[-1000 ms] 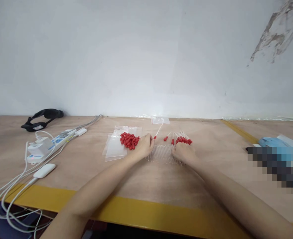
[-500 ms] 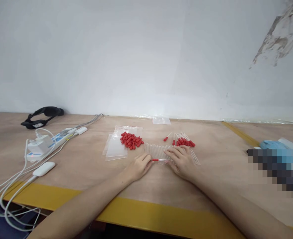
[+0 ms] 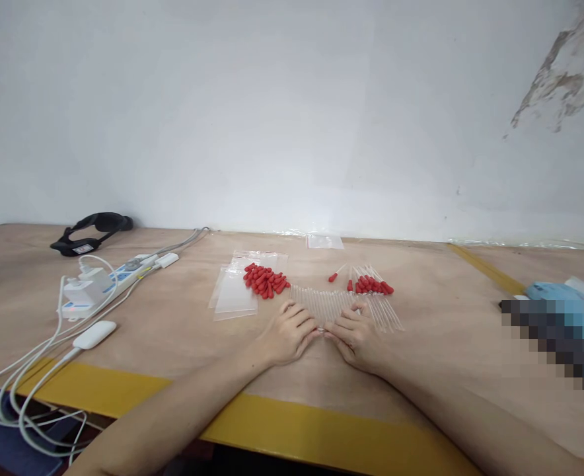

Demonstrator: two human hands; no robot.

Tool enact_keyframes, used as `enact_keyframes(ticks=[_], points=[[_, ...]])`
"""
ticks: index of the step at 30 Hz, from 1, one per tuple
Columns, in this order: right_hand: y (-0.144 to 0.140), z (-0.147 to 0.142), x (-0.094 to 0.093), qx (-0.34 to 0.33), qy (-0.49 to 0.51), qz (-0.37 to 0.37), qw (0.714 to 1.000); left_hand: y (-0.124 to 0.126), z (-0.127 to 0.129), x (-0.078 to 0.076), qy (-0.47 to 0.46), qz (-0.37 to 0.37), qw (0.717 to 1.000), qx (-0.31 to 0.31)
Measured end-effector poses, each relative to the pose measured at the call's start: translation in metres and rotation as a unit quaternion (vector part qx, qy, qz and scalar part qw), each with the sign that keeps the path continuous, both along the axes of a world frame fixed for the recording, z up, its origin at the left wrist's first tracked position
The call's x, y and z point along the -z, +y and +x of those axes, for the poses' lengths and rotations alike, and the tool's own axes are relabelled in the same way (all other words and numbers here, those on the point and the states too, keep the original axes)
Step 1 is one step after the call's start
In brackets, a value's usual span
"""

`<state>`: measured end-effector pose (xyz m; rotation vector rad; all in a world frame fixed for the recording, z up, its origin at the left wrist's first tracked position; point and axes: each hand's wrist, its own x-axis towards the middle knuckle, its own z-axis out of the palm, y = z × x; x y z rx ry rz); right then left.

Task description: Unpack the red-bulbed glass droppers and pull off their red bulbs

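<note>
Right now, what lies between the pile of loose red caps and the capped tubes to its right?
In the head view, bare tabletop, with the clear tubes fanned just nearer; one stray capped tube lies by the capped tubes, right of the red caps.

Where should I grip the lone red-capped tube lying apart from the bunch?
Pinch the clear stem just behind the red cap of the lone tube, coming from above. It lies flat and tilted on the table, clear of the capped bunch, so there is finger room on both sides.

Caps (image 3: pixel 266 280) left of tubes (image 3: pixel 322 304), on table (image 3: pixel 173 330)
</note>
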<state>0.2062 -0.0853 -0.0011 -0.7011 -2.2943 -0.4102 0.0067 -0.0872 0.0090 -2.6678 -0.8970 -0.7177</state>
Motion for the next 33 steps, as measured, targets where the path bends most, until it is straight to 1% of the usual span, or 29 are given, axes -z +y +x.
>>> enact_keyframes(ticks=[4,9,12,14,16,19,21,24,25,26,28,30,33], points=[[-0.002,0.006,-0.002,0.01,-0.017,0.037,0.999,-0.002,-0.001,-0.003,0.022,-0.011,1.0,-0.002],[-0.004,0.013,-0.001,0.017,-0.051,0.088,0.995,-0.003,0.001,-0.004,0.024,-0.012,1.0,0.004],[-0.002,0.023,0.001,0.004,-0.058,0.123,0.991,-0.003,-0.002,-0.002,0.025,-0.017,1.0,0.009],[0.002,0.033,0.001,0.008,-0.043,0.129,0.991,-0.003,-0.007,-0.001,0.018,-0.026,1.0,0.0],[0.008,0.044,-0.002,0.053,-0.001,0.107,0.993,-0.001,-0.015,-0.001,-0.004,-0.037,0.999,-0.03],[0.02,0.056,-0.006,0.165,0.067,0.048,0.983,0.006,-0.028,-0.006,-0.072,-0.047,0.993,-0.082],[0.027,0.058,-0.007,0.23,0.078,0.008,0.97,0.015,-0.037,-0.014,-0.138,-0.056,0.983,-0.109],[0.032,0.057,-0.004,0.293,0.067,-0.05,0.952,0.038,-0.055,-0.03,-0.219,-0.082,0.956,-0.177],[0.033,0.056,-0.002,0.306,0.062,-0.063,0.948,0.047,-0.062,-0.035,-0.237,-0.087,0.944,-0.215],[0.033,0.055,-0.001,0.316,0.057,-0.069,0.944,0.057,-0.07,-0.04,-0.235,-0.11,0.932,-0.251],[0.033,0.053,0.001,0.328,0.047,-0.063,0.941,0.076,-0.085,-0.049,-0.226,-0.184,0.898,-0.331],[0.032,0.051,0.004,0.329,0.037,-0.048,0.942,0.094,-0.097,-0.055,-0.226,-0.204,0.878,-0.368],[0.031,0.05,0.007,0.316,0.016,-0.036,0.948,0.114,-0.107,-0.059,-0.223,-0.214,0.86,-0.406]])
